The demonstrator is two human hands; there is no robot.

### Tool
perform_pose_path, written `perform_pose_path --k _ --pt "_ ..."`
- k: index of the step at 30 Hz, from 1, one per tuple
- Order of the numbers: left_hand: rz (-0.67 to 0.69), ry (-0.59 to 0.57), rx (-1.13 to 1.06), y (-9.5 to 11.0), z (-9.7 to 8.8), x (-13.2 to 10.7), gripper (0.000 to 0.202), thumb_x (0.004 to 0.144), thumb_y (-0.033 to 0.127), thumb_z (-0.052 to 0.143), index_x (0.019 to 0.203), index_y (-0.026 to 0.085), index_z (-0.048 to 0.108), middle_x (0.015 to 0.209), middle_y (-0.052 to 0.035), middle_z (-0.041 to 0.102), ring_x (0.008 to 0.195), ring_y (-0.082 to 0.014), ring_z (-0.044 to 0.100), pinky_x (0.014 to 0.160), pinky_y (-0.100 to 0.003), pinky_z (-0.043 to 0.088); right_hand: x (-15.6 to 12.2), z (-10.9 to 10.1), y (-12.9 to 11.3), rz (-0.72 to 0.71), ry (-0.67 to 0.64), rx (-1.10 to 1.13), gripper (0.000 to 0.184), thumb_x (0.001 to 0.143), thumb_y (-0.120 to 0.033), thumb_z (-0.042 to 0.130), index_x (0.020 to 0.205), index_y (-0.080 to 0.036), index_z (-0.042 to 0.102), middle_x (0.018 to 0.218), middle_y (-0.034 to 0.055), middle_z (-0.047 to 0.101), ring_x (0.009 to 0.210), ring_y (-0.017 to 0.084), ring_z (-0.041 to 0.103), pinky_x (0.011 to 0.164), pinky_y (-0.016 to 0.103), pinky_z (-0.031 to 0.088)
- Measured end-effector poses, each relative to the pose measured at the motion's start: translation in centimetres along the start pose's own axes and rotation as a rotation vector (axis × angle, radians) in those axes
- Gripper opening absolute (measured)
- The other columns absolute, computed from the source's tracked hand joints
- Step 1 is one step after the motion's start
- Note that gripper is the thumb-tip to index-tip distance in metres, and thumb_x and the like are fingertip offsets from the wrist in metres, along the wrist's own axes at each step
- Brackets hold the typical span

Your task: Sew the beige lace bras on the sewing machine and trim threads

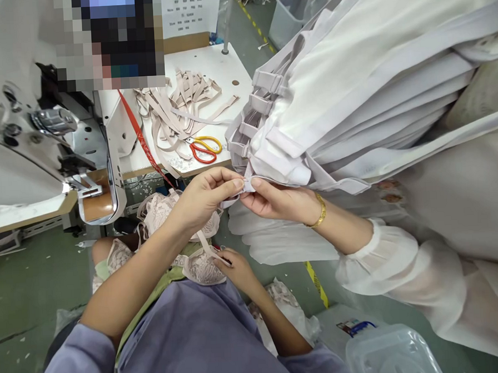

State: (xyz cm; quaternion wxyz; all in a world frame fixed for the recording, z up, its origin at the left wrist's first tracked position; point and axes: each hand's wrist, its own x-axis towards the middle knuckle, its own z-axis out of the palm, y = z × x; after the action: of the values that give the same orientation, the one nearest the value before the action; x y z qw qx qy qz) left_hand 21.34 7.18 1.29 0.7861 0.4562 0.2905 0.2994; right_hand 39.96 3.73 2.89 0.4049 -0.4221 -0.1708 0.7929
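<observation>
My left hand (205,194) is closed, its thumb and fingers pinching the edge of a white bra strap (249,184) that hangs from a bundle of white garments. A co-worker's hand (277,199), with a gold bracelet and a sheer white sleeve, pinches the same spot from the right. Lower down, my right hand (239,269) is curled at the edge of a beige lace bra (203,267) on my lap. A small dark and red item shows at its fingers, too small to name. More lace bra cups lie behind my left wrist.
A sewing machine (94,194) stands at the left. On the white table (226,71) are a pile of beige straps (186,100) and red-and-yellow scissors (204,149). White garments (373,91) fill the right side. Clear plastic bins (387,352) sit at the lower right.
</observation>
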Motion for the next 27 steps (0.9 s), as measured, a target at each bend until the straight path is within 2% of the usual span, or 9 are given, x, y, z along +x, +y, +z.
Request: perform_pose_path --k 3,7,9,12,16,18,20,24,27 --pt "-0.021 0.010 -0.020 -0.1 -0.1 0.1 0.030 0.073 0.038 0.084 0.081 0.014 0.067 0.078 -0.0002 0.064 0.070 -0.0098 0.057 0.069 -0.023 0.047 -0.2 0.3 -0.3 0.256 0.106 0.264 0.029 0.093 -0.015 0.036 0.075 -0.006 0.057 0.068 -0.0100 0.056 0.069 -0.010 0.058 0.074 -0.001 0.043" --pt "-0.042 0.024 -0.037 -0.4 -0.3 0.1 0.029 0.075 0.037 0.083 0.086 0.014 0.069 0.081 -0.0005 0.064 0.069 -0.0092 0.055 0.067 -0.022 0.045 -0.7 0.7 -0.5 0.420 0.159 0.470 0.030 0.096 -0.018 0.039 0.072 -0.009 0.054 0.068 -0.0078 0.053 0.064 -0.006 0.057 0.069 0.000 0.046" --pt "-0.064 0.028 -0.044 -0.5 -0.3 0.1 0.029 0.075 0.037 0.083 0.088 0.015 0.070 0.078 0.0004 0.062 0.065 -0.0082 0.051 0.062 -0.021 0.042 -1.0 0.9 -0.4 0.434 0.149 0.513 0.030 0.097 -0.018 0.038 0.072 -0.010 0.054 0.070 -0.0070 0.053 0.065 -0.005 0.059 0.068 0.001 0.047" --pt "-0.072 0.029 -0.046 -0.4 -0.3 -0.1 0.027 0.075 0.037 0.083 0.089 0.017 0.071 0.075 0.0014 0.060 0.061 -0.0075 0.049 0.058 -0.021 0.040 -1.1 1.1 -0.4 0.411 0.119 0.470 0.022 0.095 -0.013 0.048 0.073 -0.012 0.053 0.072 -0.0061 0.055 0.066 -0.003 0.060 0.066 0.001 0.049" --pt "0.003 0.018 -0.018 -0.4 -0.3 -0.3 0.025 0.077 0.037 0.082 0.088 0.017 0.072 0.080 0.0000 0.065 0.070 -0.0096 0.057 0.070 -0.022 0.047 -1.2 1.2 -0.6 0.373 0.096 0.350 0.022 0.097 -0.005 0.048 0.077 -0.015 0.051 0.058 -0.0113 0.046 0.055 -0.003 0.051 0.064 0.000 0.050" --pt "0.038 0.013 0.018 -0.3 -0.3 -0.4 0.025 0.077 0.036 0.082 0.089 0.016 0.072 0.085 -0.0019 0.068 0.077 -0.0120 0.061 0.077 -0.025 0.049 -1.3 1.1 -0.8 0.399 0.092 0.356 0.021 0.099 -0.006 0.047 0.080 -0.015 0.052 0.050 -0.0149 0.037 0.045 -0.004 0.043 0.064 -0.003 0.047" --pt "0.041 -0.003 0.071 -0.3 -0.4 -0.6 0.025 0.078 0.035 0.081 0.090 0.015 0.072 0.087 -0.0036 0.069 0.080 -0.0140 0.062 0.079 -0.027 0.050 -1.4 1.0 -1.0 0.436 0.091 0.350 0.020 0.100 -0.008 0.049 0.081 -0.015 0.052 0.047 -0.0161 0.035 0.042 -0.004 0.041 0.064 -0.005 0.044" --pt "0.093 -0.010 0.302 0.0 -0.3 -1.0 0.023 0.081 0.031 0.076 0.097 0.014 0.072 0.084 -0.0037 0.067 0.074 -0.0133 0.058 0.068 -0.024 0.046 -1.4 0.4 -1.3 0.450 0.128 0.311 0.031 0.102 -0.013 0.048 0.071 -0.015 0.048 0.047 -0.0148 0.038 0.041 -0.005 0.041 0.059 -0.004 0.043" --pt "0.145 0.026 0.454 0.2 0.2 -1.0 0.018 0.084 0.029 0.072 0.094 0.015 0.071 0.074 0.0007 0.059 0.064 -0.0101 0.048 0.057 -0.021 0.037 -1.5 0.4 -1.4 0.430 0.169 0.315 0.045 0.101 -0.003 0.039 0.058 -0.016 0.039 0.047 -0.0125 0.038 0.044 -0.005 0.044 0.057 -0.003 0.043"
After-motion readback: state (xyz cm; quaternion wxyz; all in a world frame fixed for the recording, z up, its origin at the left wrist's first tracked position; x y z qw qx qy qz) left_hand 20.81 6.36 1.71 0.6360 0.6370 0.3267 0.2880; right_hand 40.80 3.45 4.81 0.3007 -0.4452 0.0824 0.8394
